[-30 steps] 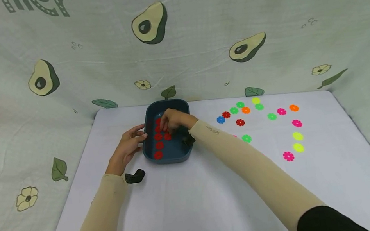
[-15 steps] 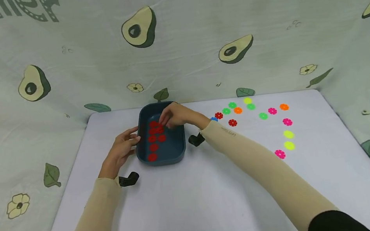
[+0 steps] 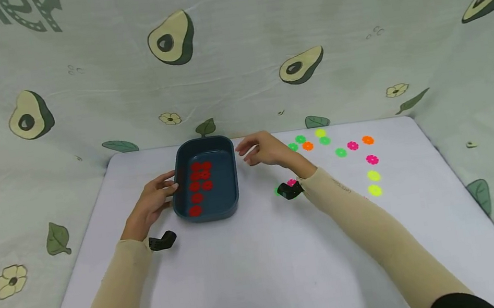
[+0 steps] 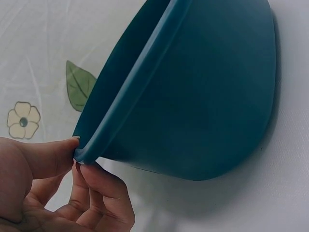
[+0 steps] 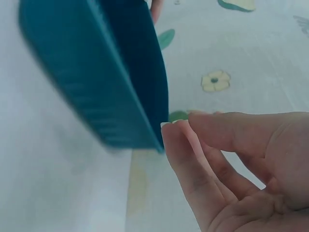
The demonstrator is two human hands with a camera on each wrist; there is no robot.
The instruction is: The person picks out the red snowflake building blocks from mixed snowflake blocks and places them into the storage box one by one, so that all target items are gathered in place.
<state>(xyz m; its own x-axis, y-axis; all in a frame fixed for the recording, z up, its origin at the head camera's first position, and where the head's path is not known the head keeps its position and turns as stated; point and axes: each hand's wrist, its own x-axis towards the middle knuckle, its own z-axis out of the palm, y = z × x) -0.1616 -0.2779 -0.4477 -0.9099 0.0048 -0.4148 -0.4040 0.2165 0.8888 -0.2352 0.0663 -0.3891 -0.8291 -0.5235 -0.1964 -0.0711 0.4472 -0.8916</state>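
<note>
A dark blue rectangular tub (image 3: 225, 186) stands at the back left of the white table. Several red flower-shaped discs (image 3: 197, 198) lie in two uneven columns on the left of its floor. My left hand (image 3: 151, 201) grips the tub's left rim; in the left wrist view, thumb and forefinger pinch the rim (image 4: 111, 123) between them. Just outside the right rim hovers my right hand (image 3: 265, 150), fingers loosely bent with nothing in them. The right wrist view has its fingertips near a corner of the tub (image 5: 82, 72).
Green discs (image 3: 340, 152), yellow discs (image 3: 373, 176), orange discs (image 3: 368, 140) and pink discs (image 3: 372, 159) lie scattered over the right half of the table (image 3: 246, 280). My right hand and forearm hide some others. A patterned cloth (image 3: 232, 45) hangs behind the table.
My right hand has lifted out of the tub and moved right, past its right rim. The left hand keeps its hold. The head view has shifted slightly to the right.
</note>
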